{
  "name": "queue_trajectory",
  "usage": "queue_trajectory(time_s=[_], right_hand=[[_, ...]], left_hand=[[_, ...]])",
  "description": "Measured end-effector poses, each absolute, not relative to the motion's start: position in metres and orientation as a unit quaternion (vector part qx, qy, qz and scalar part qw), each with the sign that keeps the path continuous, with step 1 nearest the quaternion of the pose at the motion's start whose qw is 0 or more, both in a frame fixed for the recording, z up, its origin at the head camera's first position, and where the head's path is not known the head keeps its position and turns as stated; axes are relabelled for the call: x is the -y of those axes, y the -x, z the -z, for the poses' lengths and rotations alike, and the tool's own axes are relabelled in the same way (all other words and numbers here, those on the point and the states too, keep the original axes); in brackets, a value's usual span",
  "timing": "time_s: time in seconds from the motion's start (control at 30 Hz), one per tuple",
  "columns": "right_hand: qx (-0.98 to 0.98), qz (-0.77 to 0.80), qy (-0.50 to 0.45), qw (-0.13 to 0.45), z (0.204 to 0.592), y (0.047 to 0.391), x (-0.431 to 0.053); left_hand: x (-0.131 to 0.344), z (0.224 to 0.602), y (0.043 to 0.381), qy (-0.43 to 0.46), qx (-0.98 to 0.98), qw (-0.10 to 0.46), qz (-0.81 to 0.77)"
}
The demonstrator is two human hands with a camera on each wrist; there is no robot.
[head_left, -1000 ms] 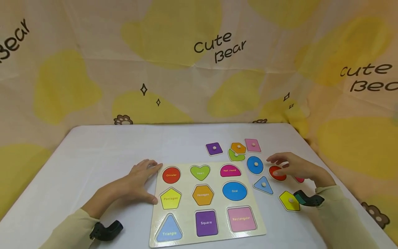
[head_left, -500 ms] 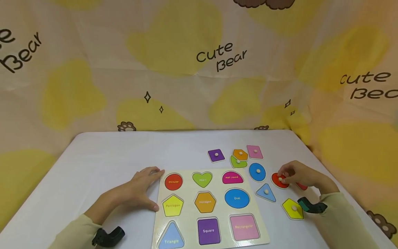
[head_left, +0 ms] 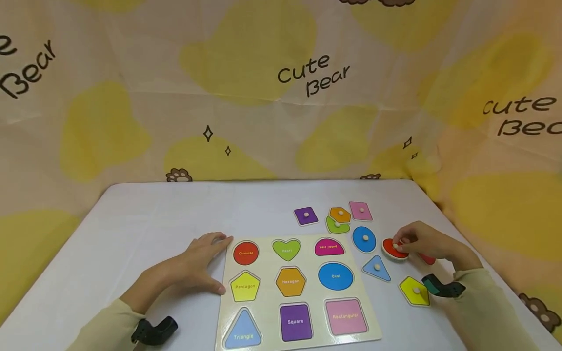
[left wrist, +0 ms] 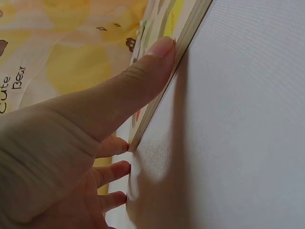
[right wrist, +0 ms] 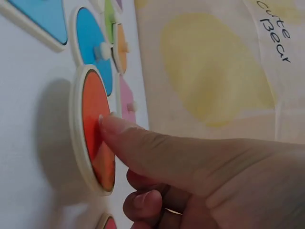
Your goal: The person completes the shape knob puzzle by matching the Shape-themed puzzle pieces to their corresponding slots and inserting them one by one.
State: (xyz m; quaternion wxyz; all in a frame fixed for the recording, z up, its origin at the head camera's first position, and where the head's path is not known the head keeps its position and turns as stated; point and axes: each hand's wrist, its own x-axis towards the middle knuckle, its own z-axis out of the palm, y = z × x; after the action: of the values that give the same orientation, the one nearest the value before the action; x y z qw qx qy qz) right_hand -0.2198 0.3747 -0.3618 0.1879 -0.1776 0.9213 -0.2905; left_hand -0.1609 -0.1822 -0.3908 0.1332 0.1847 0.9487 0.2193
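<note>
My right hand pinches the knob of a red round puzzle piece at the right of the table. In the right wrist view the red piece is tilted up, with a shadow beside it on the white tabletop. My left hand lies along the left side of the puzzle board, fingers spread. Its thumb touches the board's edge, and the index fingertip is at the far left corner. Printed on the board are coloured shapes with names, among them a red circle marked Circular.
Right of the board lie a blue oval piece, a light blue triangle and a yellow pentagon. Behind are a purple square, a pink piece and an orange hexagon overlapping a green piece. A red-pink piece is partly hidden.
My right hand has come down over the red round piece, taken its knob between thumb and fingers and raised it slightly. The left hand stays at the board. The head view has shifted a little.
</note>
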Motion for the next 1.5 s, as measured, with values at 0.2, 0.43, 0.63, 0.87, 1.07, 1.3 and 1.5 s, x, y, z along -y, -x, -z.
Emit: queue_trajectory(time_s=[0.2,0.43,0.63,0.87,1.07,1.3,1.5], right_hand=[[-0.927,0.304,0.176,0.134,0.358,0.219,-0.362],[-0.922,0.340,0.173,0.073,0.356,0.215,-0.340],[-0.917,0.356,0.169,0.055,0.356,0.210,-0.324],[-0.917,0.354,0.176,0.054,0.359,0.212,-0.309],[-0.914,0.359,0.179,0.068,0.361,0.220,-0.283],[-0.912,0.346,0.211,0.059,0.361,0.221,-0.261],[-0.908,0.340,0.237,0.060,0.357,0.225,-0.248]], left_hand=[[0.183,0.392,0.158,-0.181,-0.947,0.137,-0.227],[0.183,0.392,0.158,-0.190,-0.945,0.133,-0.230],[0.181,0.395,0.158,-0.183,-0.948,0.135,-0.224],[0.179,0.394,0.159,-0.188,-0.947,0.137,-0.222],[0.183,0.393,0.158,-0.187,-0.950,0.128,-0.214],[0.184,0.395,0.158,-0.193,-0.947,0.137,-0.218],[0.182,0.392,0.161,-0.195,-0.950,0.128,-0.209]])
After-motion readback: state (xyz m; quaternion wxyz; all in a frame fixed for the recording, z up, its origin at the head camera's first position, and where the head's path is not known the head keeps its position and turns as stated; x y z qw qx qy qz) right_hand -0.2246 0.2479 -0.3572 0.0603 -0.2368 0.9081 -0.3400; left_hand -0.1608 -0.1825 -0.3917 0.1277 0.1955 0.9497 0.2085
